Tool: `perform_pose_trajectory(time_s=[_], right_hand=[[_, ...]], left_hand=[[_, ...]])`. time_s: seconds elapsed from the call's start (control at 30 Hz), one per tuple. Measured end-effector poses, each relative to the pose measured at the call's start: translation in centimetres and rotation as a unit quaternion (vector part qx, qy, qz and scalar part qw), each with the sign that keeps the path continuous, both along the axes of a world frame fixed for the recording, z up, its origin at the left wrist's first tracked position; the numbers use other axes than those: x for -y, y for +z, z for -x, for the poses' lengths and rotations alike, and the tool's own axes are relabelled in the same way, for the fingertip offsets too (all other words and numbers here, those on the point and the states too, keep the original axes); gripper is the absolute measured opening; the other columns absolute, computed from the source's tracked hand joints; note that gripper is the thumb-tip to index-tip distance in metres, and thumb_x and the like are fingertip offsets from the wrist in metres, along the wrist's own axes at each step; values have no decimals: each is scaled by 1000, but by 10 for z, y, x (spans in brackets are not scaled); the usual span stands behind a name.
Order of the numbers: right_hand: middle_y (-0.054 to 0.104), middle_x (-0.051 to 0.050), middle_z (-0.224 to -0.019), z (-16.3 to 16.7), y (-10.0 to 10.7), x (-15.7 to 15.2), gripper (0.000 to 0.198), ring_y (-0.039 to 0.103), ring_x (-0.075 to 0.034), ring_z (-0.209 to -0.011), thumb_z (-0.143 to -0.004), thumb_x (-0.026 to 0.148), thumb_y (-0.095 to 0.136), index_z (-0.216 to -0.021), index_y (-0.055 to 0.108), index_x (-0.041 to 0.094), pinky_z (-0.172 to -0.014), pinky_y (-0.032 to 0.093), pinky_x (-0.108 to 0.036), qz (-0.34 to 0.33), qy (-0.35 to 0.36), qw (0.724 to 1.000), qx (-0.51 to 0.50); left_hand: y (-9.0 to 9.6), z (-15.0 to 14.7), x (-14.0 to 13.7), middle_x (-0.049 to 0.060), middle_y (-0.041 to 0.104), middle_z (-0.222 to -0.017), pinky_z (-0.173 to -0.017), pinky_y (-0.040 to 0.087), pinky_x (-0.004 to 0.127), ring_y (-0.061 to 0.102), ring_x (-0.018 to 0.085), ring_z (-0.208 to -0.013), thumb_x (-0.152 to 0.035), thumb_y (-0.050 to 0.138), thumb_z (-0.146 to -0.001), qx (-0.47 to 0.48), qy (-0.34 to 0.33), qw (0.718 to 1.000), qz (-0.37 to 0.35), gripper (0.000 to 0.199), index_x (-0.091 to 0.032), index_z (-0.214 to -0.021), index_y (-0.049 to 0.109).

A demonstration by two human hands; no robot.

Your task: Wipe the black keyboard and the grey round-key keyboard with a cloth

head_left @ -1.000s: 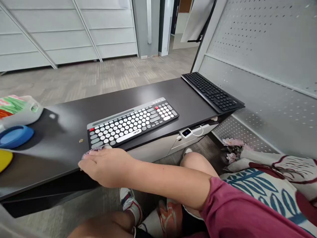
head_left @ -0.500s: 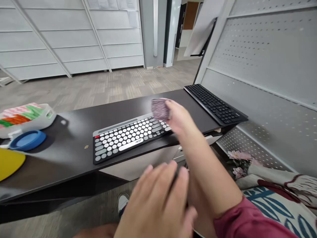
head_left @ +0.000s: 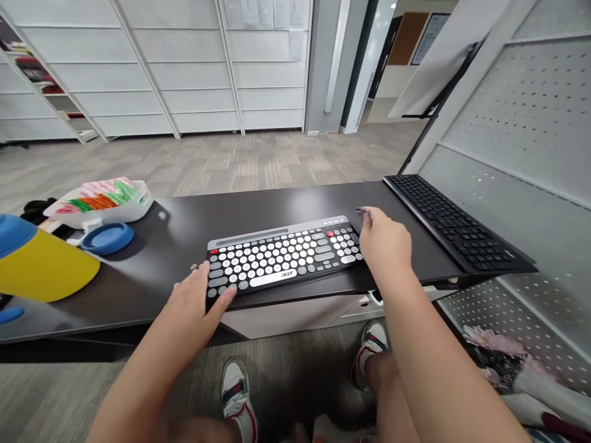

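Note:
A grey and black keyboard (head_left: pixel 277 253) with round white keys and two red ones lies near the desk's front edge. At its left end my left hand (head_left: pixel 191 298) grips the corner, fingers along the side and thumb over the front keys. My right hand (head_left: pixel 385 240) is closed beside the keyboard's right end. A small dark edge of the purplish-grey cloth (head_left: pixel 362 211) pokes out past its fingertips; the rest is hidden by the hand.
A black keyboard (head_left: pixel 455 221) lies on the right, by a perforated panel (head_left: pixel 517 117). Leftward are a white basket (head_left: pixel 124 212) of colourful items, a blue round lid (head_left: pixel 108 237) and a yellow-and-blue object (head_left: pixel 50 264). The dark desk (head_left: pixel 258 209) has a front edge above my feet.
My left hand has gone from in front of the desk to the keyboard's left corner. My right hand has come down at the keyboard's right end, mostly covering the cloth. The view has turned left.

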State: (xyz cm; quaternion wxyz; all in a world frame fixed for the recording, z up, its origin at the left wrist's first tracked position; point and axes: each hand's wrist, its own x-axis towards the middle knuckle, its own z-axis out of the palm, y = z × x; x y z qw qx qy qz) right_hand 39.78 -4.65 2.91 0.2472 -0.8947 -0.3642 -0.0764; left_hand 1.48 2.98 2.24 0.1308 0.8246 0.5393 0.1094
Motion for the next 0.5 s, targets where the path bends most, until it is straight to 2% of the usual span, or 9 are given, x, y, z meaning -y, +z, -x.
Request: perform_pose_trajectory(time_s=[0.07,0.17,0.33,0.5], right_hand=[[79,-17,-101,16,-4,-14,45,71,-38,-115,-108,27,38,-141,68,21,-87,52,-42,63,20,998,15],[79,-17,-103,42,-10,-33,44,75,-34,-102,-110,26,34,-141,65,19,-82,51,-38,117,53,992,15],[79,-17,-104,98,-12,-56,42,77,-29,-96,-109,18,36,-142,61,14,-81,51,-34,139,103,984,40],[78,-18,-108,156,-12,-71,41,76,-30,-104,-106,14,38,-138,63,13,-83,55,-35,117,183,976,36]], left_hand=[[-4,8,-2,24,30,-174,-132,22,59,22,38,-164,-76,44,-94,-39,-20,998,52,106,-6,-169,21],[-5,14,-2,24,20,-177,-134,18,55,15,34,-166,-77,44,-93,-61,-16,995,80,111,-3,-170,14],[-10,17,-2,24,27,-175,-133,20,56,20,34,-165,-71,50,-95,-65,-23,997,44,102,-6,-169,22],[-13,17,-2,26,34,-172,-131,26,60,26,36,-163,-67,57,-95,-47,-34,998,24,97,-8,-167,29]])
